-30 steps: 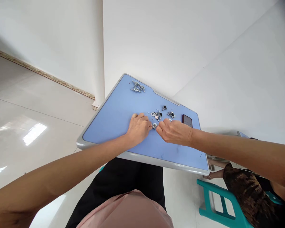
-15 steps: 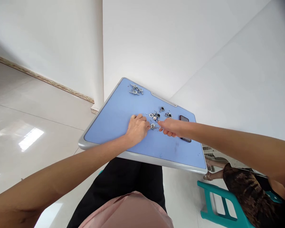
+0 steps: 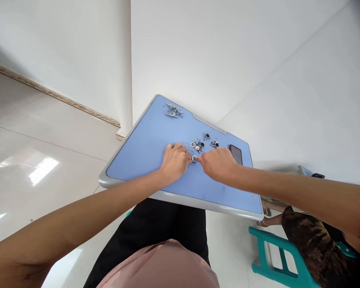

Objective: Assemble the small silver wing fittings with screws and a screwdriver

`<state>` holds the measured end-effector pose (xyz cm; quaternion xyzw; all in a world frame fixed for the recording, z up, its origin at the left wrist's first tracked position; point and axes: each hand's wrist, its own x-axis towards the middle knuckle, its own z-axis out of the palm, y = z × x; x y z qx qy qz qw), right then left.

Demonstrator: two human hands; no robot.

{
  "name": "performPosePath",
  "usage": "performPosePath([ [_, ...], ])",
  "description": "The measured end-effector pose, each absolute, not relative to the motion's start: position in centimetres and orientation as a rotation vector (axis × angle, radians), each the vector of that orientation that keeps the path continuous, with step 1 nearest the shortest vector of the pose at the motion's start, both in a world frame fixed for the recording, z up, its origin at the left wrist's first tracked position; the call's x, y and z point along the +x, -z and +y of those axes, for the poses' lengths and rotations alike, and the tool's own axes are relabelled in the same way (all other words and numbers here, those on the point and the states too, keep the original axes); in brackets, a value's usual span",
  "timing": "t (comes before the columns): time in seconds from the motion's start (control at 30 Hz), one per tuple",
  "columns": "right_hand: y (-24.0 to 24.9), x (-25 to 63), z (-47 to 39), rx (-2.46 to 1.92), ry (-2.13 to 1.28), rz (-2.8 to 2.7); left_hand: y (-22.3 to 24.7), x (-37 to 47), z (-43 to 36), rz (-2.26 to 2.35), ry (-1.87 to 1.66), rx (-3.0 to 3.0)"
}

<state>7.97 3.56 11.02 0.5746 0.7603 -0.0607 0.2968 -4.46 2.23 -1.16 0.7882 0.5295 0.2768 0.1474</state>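
Note:
My left hand (image 3: 176,161) rests on the blue tabletop with its fingertips closed on a small metal fitting (image 3: 195,159). My right hand (image 3: 218,163) is closed, knuckles up, its thumb and finger at the right side of that fitting. Whatever it grips is hidden by its fingers. Just beyond the hands lie several loose metal parts (image 3: 197,147), some with dark round centres. Another such part (image 3: 207,136) and a small group of them (image 3: 215,145) lie farther right.
The blue table (image 3: 138,152) has a grey raised rim and stands against white walls. A pile of metal fittings (image 3: 174,111) sits at its far left corner. A phone (image 3: 236,154) lies right, partly behind my right arm. A teal stool (image 3: 276,256) and a seated person are lower right.
My right hand has turned knuckles up and moved in closer to the fitting. A thin metal rod seen between them before is now hidden. My left hand stays in place.

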Motion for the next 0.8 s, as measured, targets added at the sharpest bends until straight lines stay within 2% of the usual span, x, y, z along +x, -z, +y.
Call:
performPosePath([
  [0.1, -11.4, 7.3, 4.8, 1.731, 0.367, 1.85, 1.2, -4.5, 2.2, 1.522, -0.809, 2.276],
  [0.23, -12.2, 7.9, 4.7, 1.745, 0.447, 1.821, 1.3, -4.6, 2.2, 1.518, -0.828, 2.287],
  [0.33, -12.5, 8.4, 3.2, 1.649, 0.359, 1.929, 1.2, -4.5, 2.2, 1.507, -0.83, 2.297],
  [0.53, -12.0, 8.4, 2.1, 1.301, -0.036, 2.099, 1.1, -4.4, 2.3, 1.525, -0.814, 2.284],
  [0.7, -11.7, 7.7, 2.4, 1.459, 0.063, 1.917, 1.2, -4.5, 2.2, 1.52, -0.812, 2.286],
  [0.8, -12.0, 7.8, 2.2, 1.385, 0.047, 1.988, 1.2, -4.5, 2.3, 1.53, -0.814, 2.281],
])
